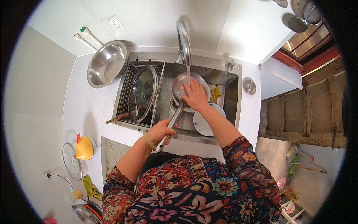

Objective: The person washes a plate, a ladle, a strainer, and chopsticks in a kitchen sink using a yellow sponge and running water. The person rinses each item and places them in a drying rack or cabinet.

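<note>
My left hand (162, 133) is closed around the metal handle of a ladle-like round metal utensil (179, 84), whose wide head lies under the faucet (184, 42). Water runs from the spout onto that head. My right hand (196, 95) lies with its fingers spread on the head, in the stream; whether it holds anything beneath is hidden. Under the head shows the rim of a pale bowl. A white plate (205, 123) with blue marks rests below my right forearm in the steel sink (165, 109). A yellow-green cloth (215, 91) lies behind it.
On the sink's left side, a wire rack (160, 81) holds a glass lid (144, 98) and a brown stick-like thing (119, 118). A steel basin (107, 64) leans at the back left. Nearer left stand a yellow chicken-shaped thing (84, 147) and another glass lid (70, 159).
</note>
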`<state>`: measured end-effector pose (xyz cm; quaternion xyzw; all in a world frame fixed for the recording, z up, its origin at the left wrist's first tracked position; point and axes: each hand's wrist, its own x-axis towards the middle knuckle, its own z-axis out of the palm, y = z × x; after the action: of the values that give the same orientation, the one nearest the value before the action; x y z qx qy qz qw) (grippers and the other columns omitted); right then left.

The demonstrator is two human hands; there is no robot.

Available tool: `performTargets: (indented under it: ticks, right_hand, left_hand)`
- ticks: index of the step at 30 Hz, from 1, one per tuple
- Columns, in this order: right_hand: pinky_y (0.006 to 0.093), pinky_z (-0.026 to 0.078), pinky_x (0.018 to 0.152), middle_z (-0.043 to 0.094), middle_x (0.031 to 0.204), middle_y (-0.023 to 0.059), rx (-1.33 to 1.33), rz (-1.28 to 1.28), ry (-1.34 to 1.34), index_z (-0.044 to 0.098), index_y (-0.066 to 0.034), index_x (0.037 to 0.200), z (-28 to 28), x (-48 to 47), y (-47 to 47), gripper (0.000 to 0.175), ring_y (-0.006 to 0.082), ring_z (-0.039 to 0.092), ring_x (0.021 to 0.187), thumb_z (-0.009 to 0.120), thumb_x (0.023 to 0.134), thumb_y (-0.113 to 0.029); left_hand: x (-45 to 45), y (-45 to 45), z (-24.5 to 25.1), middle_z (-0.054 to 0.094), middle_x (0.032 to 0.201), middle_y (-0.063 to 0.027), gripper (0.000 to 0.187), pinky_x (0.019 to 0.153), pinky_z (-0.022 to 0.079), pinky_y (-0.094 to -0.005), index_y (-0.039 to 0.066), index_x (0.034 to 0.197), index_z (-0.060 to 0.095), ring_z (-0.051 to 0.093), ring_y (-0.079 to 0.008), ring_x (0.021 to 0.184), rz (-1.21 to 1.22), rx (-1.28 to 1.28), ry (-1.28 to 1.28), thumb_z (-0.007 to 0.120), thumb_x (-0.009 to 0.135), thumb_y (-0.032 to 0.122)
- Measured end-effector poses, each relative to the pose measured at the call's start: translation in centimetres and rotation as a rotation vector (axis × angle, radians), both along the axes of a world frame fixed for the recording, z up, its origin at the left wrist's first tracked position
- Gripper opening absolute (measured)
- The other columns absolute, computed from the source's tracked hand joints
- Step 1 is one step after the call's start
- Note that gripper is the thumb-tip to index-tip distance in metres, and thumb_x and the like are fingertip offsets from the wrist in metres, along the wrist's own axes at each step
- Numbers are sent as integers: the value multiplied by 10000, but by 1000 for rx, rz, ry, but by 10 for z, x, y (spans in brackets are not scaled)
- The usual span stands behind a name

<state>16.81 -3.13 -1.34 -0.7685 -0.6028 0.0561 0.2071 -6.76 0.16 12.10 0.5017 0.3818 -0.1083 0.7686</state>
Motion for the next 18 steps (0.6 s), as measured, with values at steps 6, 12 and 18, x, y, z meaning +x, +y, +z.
performTargets:
  ticks: [6,12,18]
  right_hand:
    - [466,298,1084,354,1496,158,21,378,436,427,-63,1396,13,-27,-15,547,286,366,1356,488,945,-367]
    - [479,230,1132,347,1506,119,-4,282,-112,434,-119,1405,17,1,-26,544,273,333,1387,474,956,-425]
    - [452,244,1134,330,1517,121,-48,92,-18,439,-101,1400,15,-24,0,537,293,319,1396,446,965,-416]
  left_hand:
    - [-4,17,6,561,746,-81,301,371,430,-296,-14,1050,525,510,-154,439,136,53,-5,627,770,29]
    - [-10,10,6,546,754,-68,265,381,440,-294,-12,1005,527,512,-147,446,105,20,-29,603,753,12]
    - [-12,10,6,523,698,-62,264,382,441,-308,-9,990,510,518,-166,440,105,-67,-45,603,743,1]
